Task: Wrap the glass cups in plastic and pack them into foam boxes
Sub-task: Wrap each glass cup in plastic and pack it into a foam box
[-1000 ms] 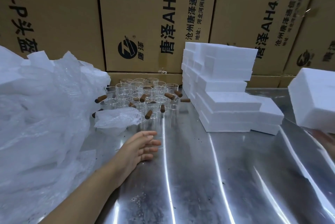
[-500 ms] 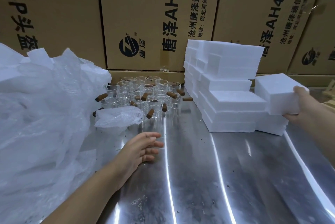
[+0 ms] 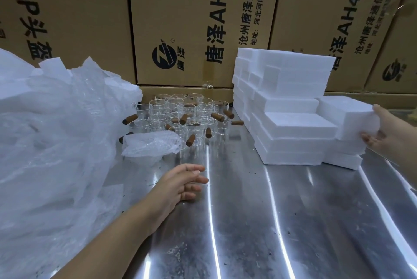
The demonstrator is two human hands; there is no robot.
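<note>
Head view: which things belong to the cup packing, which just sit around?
In the job: clear glass cups with brown handles; crumpled clear plastic sheets; stacked white foam boxes, one gripped by the right hand.
Just there: brown cardboard cartons; shiny steel table.

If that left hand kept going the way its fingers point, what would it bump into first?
Probably the foot of the foam box stack: the left hand points right and away across bare steel table. The glass cups stand just left of that line, so it's uncertain.
</note>
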